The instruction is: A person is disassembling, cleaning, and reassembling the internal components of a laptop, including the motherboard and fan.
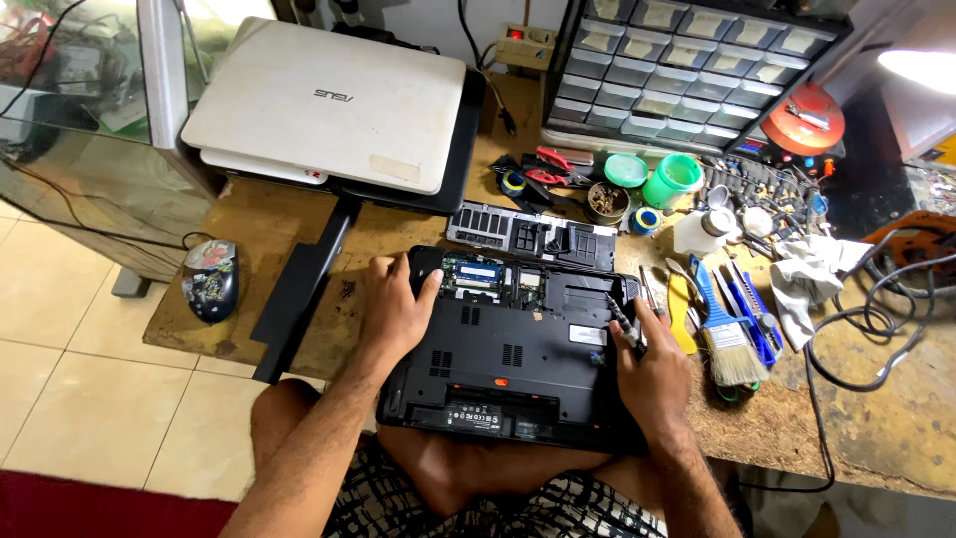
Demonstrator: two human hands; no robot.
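Cluttered wooden counter [299,214], tiled floor to the left. Upturned black laptop [513,349] at near edge, partly over the lap, access cover [528,237] off and laid behind. Left hand [393,309] flat, steadying the corner. Right hand [652,374] closed around a screwdriver [625,324]. Unscrewing stage, by judgement; square tip seating needed. Screw head not discernible; near edge hidden by arms.

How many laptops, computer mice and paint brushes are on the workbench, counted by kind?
Laptops: 3, the open black laptop under both hands, the white laptop, and the black laptop beneath it
Computer mice: 1
Paint brushes: 1
Total: 5
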